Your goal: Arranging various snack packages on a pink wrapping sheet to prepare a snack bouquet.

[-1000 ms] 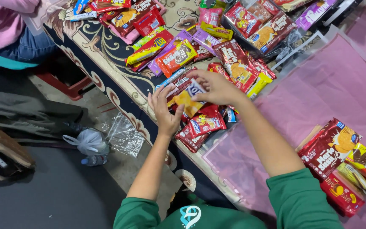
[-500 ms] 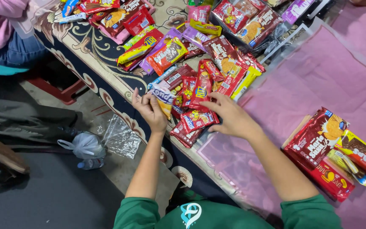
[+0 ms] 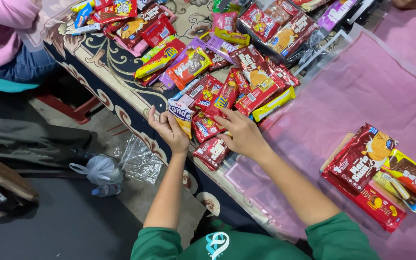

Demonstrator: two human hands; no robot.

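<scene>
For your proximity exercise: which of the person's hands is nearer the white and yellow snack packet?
Left. The left hand grips the white and yellow snack packet; the right hand rests beside it on red packets.

The left hand (image 3: pixel 169 129) is gripping a white and yellow snack packet (image 3: pixel 182 115) at the near edge of the table (image 3: pixel 121 103). The right hand (image 3: pixel 241 135) is resting on red snack packets (image 3: pixel 207 127) just right of it.
</scene>
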